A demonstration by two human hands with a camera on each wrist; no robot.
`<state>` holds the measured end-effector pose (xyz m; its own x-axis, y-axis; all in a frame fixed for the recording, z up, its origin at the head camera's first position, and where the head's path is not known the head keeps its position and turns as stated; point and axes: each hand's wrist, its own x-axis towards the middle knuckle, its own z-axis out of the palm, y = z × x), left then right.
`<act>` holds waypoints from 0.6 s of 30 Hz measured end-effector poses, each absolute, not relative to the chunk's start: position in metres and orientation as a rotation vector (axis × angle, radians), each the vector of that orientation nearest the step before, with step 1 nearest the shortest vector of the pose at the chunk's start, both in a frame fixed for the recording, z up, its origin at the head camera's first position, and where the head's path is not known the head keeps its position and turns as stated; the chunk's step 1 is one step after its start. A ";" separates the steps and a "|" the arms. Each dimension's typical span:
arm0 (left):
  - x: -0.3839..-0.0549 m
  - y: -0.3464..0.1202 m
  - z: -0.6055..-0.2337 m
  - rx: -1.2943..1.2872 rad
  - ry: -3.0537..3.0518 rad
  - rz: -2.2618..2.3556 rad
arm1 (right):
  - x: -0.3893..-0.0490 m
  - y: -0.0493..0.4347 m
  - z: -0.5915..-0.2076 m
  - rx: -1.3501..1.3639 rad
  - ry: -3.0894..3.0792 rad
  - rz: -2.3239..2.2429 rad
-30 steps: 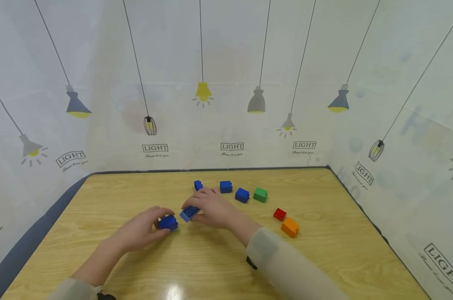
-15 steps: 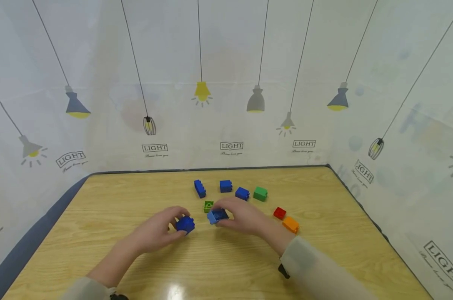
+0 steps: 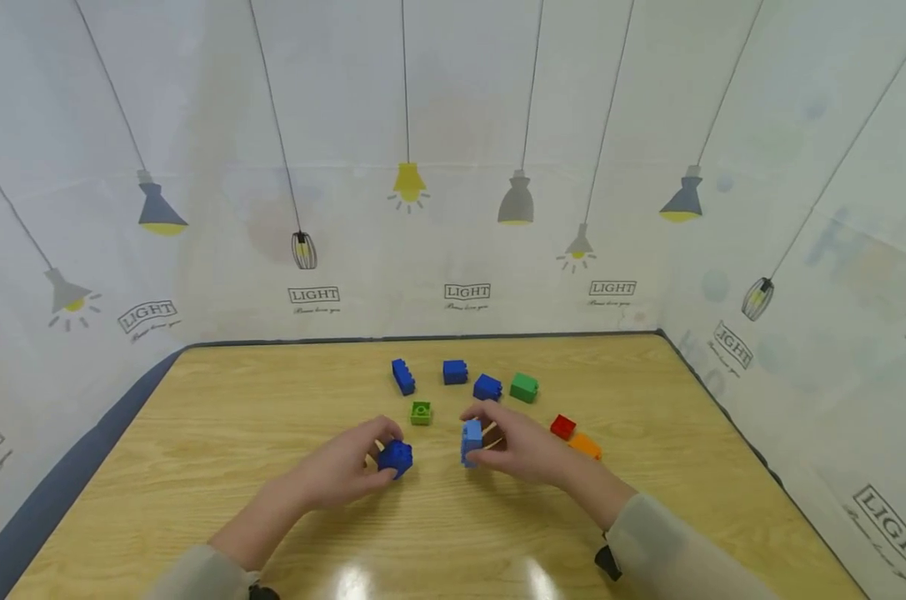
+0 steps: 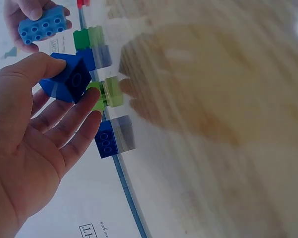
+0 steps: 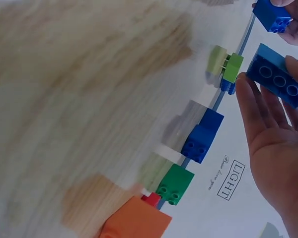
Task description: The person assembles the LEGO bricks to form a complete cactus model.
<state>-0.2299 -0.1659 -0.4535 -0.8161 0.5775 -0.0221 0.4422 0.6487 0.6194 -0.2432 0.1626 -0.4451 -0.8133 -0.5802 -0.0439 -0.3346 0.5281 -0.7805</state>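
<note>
My left hand pinches a dark blue toy building brick between thumb and fingers. In the left wrist view, the hollow underside of that dark blue brick shows. Across a small gap, my right hand holds a lighter blue brick on its side, thumb against one end. The left wrist view shows studs in two rows on this lighter blue brick. Its tubed underside faces the right wrist camera. Behind the two hands, a lime green brick lies on the wooden table.
Farther back lie a long blue brick, two more blue bricks, one behind the other, and a green brick. Right of my right hand are a red brick and a partly hidden orange brick. A lamp-printed curtain surrounds the table.
Both hands have moved right with their bricks. My right hand has turned its brick onto its side. The lime green brick and the long blue brick have come into full view.
</note>
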 end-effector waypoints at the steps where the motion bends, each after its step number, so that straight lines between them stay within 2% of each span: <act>1: -0.230 -0.165 -0.455 0.845 2.647 0.917 | -0.243 0.165 -0.446 -0.764 2.461 -1.189; 18: -0.237 -0.136 -0.467 0.972 2.674 0.862 | -0.240 0.182 -0.451 -0.682 2.511 -1.265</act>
